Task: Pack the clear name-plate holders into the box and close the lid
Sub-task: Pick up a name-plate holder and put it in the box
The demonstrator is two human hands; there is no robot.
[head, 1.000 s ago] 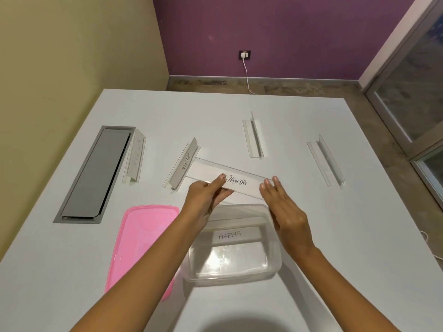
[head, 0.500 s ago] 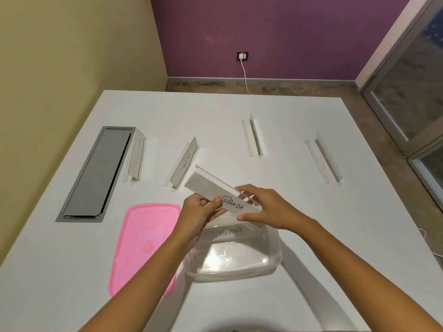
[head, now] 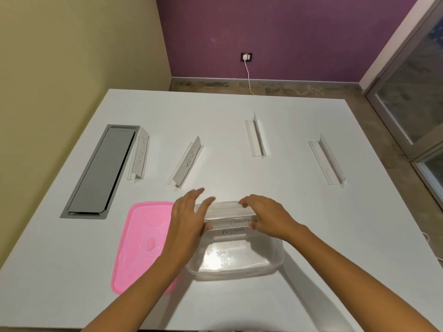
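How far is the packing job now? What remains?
Done: the ALPHA holder lies in the box. In hand: the right hand grips the PANDA holder at the box's far side, and the left hand touches its end. Left: four holders on the table, and the pink lid still off.

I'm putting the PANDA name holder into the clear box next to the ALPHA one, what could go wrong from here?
1. The PANDA holder looks about as long as the clear box and sits up at its far rim, so it may wedge instead of dropping beside the ALPHA holder.
2. Four more, like the ZEBRA holder, must fit; loose stacking could stop the pink lid from closing.
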